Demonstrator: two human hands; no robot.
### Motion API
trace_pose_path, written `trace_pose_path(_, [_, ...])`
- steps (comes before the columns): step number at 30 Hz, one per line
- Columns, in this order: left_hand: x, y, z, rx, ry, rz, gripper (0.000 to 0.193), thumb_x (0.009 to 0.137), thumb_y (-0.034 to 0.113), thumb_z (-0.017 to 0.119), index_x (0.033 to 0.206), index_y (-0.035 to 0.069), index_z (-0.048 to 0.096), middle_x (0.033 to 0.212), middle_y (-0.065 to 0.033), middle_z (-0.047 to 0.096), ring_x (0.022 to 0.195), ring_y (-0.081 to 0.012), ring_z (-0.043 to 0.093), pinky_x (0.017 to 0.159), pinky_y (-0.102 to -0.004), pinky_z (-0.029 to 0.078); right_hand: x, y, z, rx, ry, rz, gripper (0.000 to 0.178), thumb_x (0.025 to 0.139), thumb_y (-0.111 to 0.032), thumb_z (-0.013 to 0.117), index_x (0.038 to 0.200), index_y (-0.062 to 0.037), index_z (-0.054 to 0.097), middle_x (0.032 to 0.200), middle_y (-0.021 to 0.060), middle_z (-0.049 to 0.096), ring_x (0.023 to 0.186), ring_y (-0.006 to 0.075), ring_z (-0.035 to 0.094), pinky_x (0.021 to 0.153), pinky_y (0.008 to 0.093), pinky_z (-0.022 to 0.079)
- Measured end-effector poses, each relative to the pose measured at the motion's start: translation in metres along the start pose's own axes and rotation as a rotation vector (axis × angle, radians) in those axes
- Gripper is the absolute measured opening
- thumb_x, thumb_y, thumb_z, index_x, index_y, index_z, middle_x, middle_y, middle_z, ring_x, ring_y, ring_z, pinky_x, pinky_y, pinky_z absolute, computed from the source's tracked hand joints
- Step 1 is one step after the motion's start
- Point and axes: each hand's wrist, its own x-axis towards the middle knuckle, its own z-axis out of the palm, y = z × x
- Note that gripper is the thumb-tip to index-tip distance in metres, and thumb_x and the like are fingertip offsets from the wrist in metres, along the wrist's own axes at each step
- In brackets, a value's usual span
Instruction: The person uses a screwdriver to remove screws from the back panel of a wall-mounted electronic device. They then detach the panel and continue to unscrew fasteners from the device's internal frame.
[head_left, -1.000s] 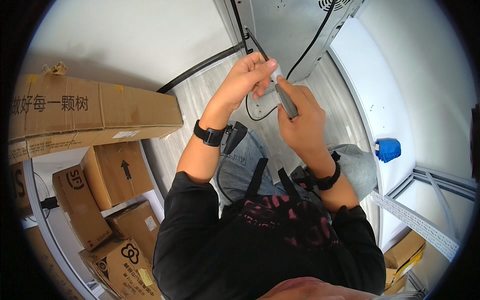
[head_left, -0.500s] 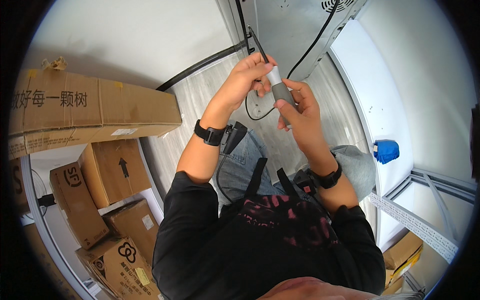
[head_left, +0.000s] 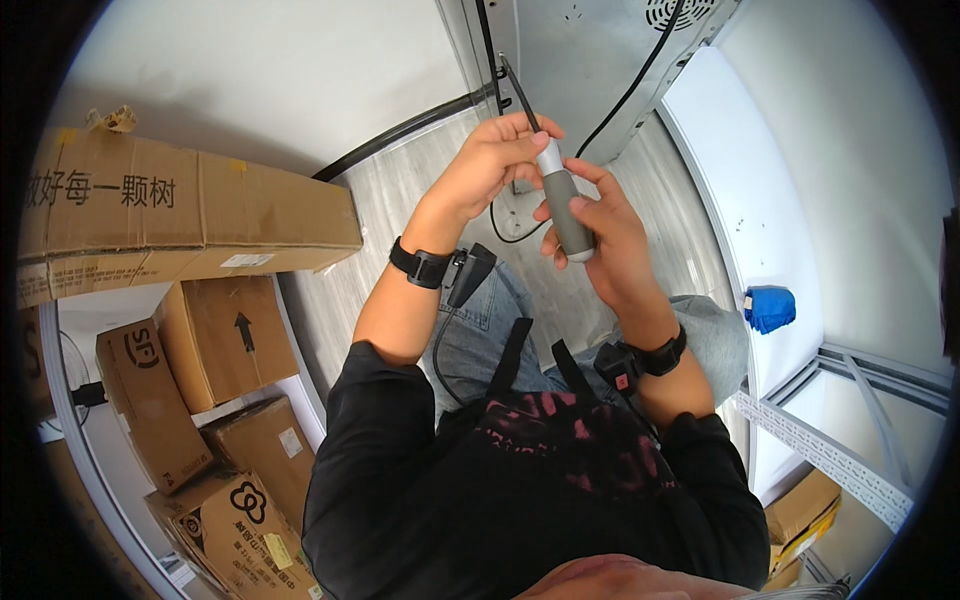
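A screwdriver point(head_left: 567, 205) with a grey handle, a pale collar and a long dark shaft slants up and to the left. Its tip meets the edge of a metal cabinet panel point(head_left: 575, 75), close to a small screw or bracket. My left hand point(head_left: 497, 160) pinches the collar and lower shaft between thumb and fingers. Around the handle, my right hand point(head_left: 607, 232) has a loose grip, thumb on the near side and fingertips showing at the left. Black cables point(head_left: 630, 90) hang in front of the panel and loop down behind my hands.
A long cardboard box point(head_left: 200, 215) lies on the left, above several other boxes point(head_left: 235, 345) on a shelf. Blue cloth-like bundle point(head_left: 770, 310) rests on the white surface at right, near a perforated metal rack point(head_left: 830, 435). Grey wood-look floor point(head_left: 380, 200) shows below.
My right thumb and fingers have shifted around the handle, uncovering more of it and its rounded end. The left hand stays at the collar, and the tip remains at the panel edge.
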Motion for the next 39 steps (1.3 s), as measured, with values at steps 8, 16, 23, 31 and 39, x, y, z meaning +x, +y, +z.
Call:
trace_pose_path(8, [0.002, 0.003, 0.0, 0.254, 0.06, -0.044, 0.021, 0.087, 0.022, 0.063, 0.091, 0.002, 0.059, 0.075, -0.0023, 0.059, 0.06, -0.008, 0.055, 0.052, -0.0204, 0.044, 0.007, 0.018, -0.004, -0.343, 0.128, -0.229, 0.048, 0.08, -0.006, 0.062, 0.123, -0.0046, 0.041, 0.087, 0.0083, 0.055, 0.064, 0.0123, 0.057, 0.047, 0.0227, 0.042])
trace_pose_path(16, [0.003, -0.004, -0.008, -0.003, -0.025, 0.024, 0.022, 0.09, 0.022, 0.057, 0.099, 0.002, 0.058, 0.08, -0.0037, 0.061, 0.063, -0.0089, 0.057, 0.057, -0.0213, 0.046, 0.003, -0.001, -0.008, 0.047, -0.036, 0.036, 0.041, 0.085, -0.008, 0.052, 0.123, -0.004, 0.036, 0.098, 0.0153, 0.057, 0.069, 0.0186, 0.062, 0.046, 0.0256, 0.047])
trace_pose_path(23, [0.002, 0.002, -0.002, 0.241, 0.076, -0.025, 0.025, 0.086, 0.015, 0.062, 0.106, 0.002, 0.057, 0.089, -0.0059, 0.063, 0.073, -0.0089, 0.057, 0.061, -0.0211, 0.048, 0.008, 0.022, -0.001, -0.332, 0.099, -0.203, 0.04, 0.086, -0.01, 0.051, 0.123, -0.0029, 0.036, 0.1, 0.0151, 0.056, 0.074, 0.0217, 0.062, 0.047, 0.0284, 0.048])
trace_pose_path(31, [0.006, -0.002, -0.02, -0.045, -0.103, 0.037, 0.038, 0.086, 0.006, 0.057, 0.122, -0.003, 0.049, 0.096, -0.0081, 0.062, 0.084, -0.0185, 0.063, 0.076, -0.0291, 0.052, 0.006, 0.006, -0.004, 0.073, -0.088, 0.035, 0.039, 0.09, -0.019, 0.045, 0.123, -0.0023, 0.036, 0.096, 0.0159, 0.057, 0.074, 0.0248, 0.063, 0.048, 0.0315, 0.05])
trace_pose_path(39, [0.003, 0.005, -0.007, 0.2, 0.023, -0.018, 0.04, 0.085, 0.011, 0.061, 0.121, -0.002, 0.051, 0.091, -0.0049, 0.062, 0.078, -0.0136, 0.061, 0.069, -0.0251, 0.051, 0.007, 0.013, 0.0, -0.035, 0.047, -0.025, 0.046, 0.083, -0.01, 0.062, 0.121, -0.0026, 0.038, 0.101, 0.0108, 0.051, 0.075, 0.0167, 0.058, 0.05, 0.0293, 0.05])
